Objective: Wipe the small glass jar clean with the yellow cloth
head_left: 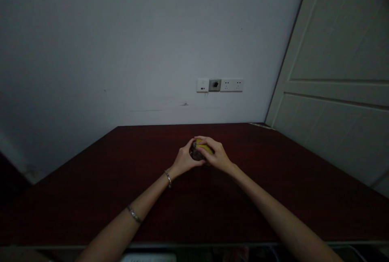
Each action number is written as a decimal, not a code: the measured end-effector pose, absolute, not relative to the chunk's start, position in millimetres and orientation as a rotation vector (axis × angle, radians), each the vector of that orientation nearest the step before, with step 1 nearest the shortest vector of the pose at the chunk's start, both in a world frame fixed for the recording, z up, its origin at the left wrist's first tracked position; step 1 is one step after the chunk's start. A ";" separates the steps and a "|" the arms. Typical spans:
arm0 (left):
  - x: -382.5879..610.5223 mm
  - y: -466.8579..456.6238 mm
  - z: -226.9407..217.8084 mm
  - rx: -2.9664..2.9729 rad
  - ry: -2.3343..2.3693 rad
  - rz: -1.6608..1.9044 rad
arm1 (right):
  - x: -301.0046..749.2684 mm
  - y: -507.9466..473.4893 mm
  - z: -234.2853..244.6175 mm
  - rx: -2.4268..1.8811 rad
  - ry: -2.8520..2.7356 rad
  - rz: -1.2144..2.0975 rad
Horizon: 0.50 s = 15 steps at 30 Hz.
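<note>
In the middle of the dark red table, both hands meet around a small dark, shiny, rounded object (196,153) that looks like glass; most of it is covered by the fingers. My left hand (183,158) is wrapped round its left side, with the thumb along the near side. A yellow piece (206,148), cloth or sponge by its look, is pinched in my right hand (220,156) and pressed against the top and right of the dark object. The exact kind of either thing cannot be made out in the dim light.
The dark red table (106,181) reaches back to a pale wall (152,43) with a row of sockets (231,85). A white panelled door (337,92) stands along the right. Below the near table edge, a pale flat item (148,257) shows.
</note>
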<state>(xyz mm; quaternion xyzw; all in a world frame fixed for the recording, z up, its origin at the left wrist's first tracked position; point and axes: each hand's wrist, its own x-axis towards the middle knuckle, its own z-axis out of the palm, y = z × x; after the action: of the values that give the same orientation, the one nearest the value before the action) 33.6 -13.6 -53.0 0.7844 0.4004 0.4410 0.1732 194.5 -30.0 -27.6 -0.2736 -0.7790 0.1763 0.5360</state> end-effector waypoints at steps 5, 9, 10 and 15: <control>34.9 -15.2 -53.6 2.242 1.145 1.243 | 196.0 -19.5 -28.6 -0.699 -1.754 0.533; 36.1 -17.4 -53.1 2.275 1.101 1.213 | 196.3 -8.9 -30.2 -0.771 -1.625 0.731; 36.3 -17.8 -52.8 2.278 1.088 1.211 | 195.5 -9.1 -30.4 -0.785 -1.617 0.727; 35.8 -17.7 -52.1 2.253 1.102 1.214 | 188.2 -24.4 -29.1 -0.760 -1.763 0.442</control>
<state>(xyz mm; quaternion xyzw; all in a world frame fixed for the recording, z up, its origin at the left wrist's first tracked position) 35.8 -17.7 -52.1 0.7958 0.3892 0.4288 0.1767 188.2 -24.4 -29.1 -0.3215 -0.7456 0.1870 0.5529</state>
